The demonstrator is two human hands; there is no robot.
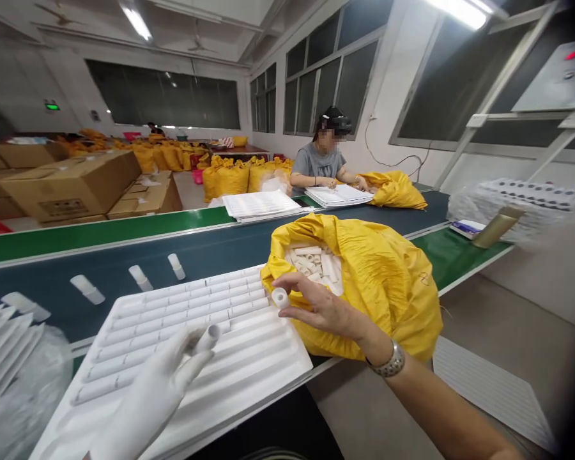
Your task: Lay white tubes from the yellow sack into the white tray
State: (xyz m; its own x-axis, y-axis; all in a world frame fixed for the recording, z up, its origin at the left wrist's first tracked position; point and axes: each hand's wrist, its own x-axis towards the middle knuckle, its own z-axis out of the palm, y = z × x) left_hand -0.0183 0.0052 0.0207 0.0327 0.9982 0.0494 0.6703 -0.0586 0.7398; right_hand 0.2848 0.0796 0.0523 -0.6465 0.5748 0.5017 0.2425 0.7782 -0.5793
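Tray (268, 358) lies in front of you, tilted across your view. Far-side grooves hold rows of white tubes (165, 316); near-side grooves show bare. Your left hand (156, 383), white-gloved, is over the tray, fingers and thumb closed around a wide tube (207, 338), open end facing up and right. Your right hand (326, 310), bare, pinches a small tube (280, 298) between thumb and fingers, its open end toward you, near the tray's right end and just in front of the yellow sack's mouth. Yellow sack (388, 281) is open, white pieces (323, 263) piled inside. Metal watch (388, 360) on your right wrist. Beyond the tray, four loose tubes (140, 278) lie apart on the dark belt (220, 246). Plastic-wrapped stack (4, 358) sits at far left. Across the belt: person (319, 163) with white trays (338, 195) and a second sack (395, 190).
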